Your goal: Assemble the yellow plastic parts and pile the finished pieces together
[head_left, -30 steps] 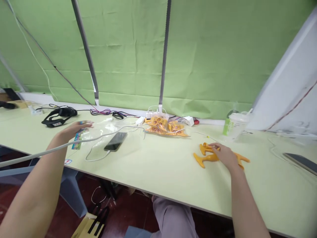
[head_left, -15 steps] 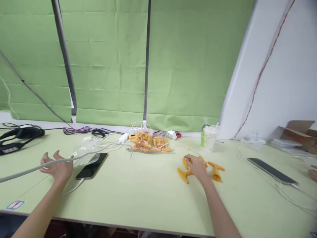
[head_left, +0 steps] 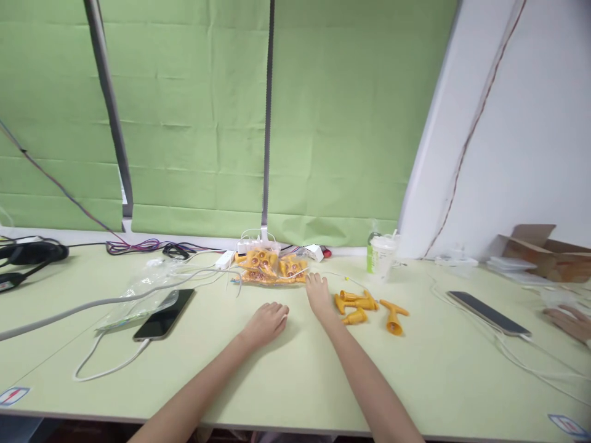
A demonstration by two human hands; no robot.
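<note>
My left hand [head_left: 268, 321] rests on the pale green table [head_left: 295, 375] near its middle, palm down, fingers loosely curled, holding nothing. My right hand [head_left: 318, 293] lies flat and open a little farther back, fingertips just short of a clear bag of orange parts [head_left: 270, 266]. Several loose orange T-shaped plastic pieces [head_left: 367, 306] lie to the right of that hand, apart from it.
A black phone [head_left: 164, 306] on a white cable lies at the left beside an empty clear bag [head_left: 138, 289] and a grey cable [head_left: 69, 311]. A plastic cup [head_left: 381, 256], chargers and wires stand at the back. Another phone [head_left: 484, 312] and another person's hand [head_left: 570, 321] are at the right.
My left hand left the bag and phone at the left and came to the table's middle. My right hand let go of the orange pieces and moved left toward the bag of parts.
</note>
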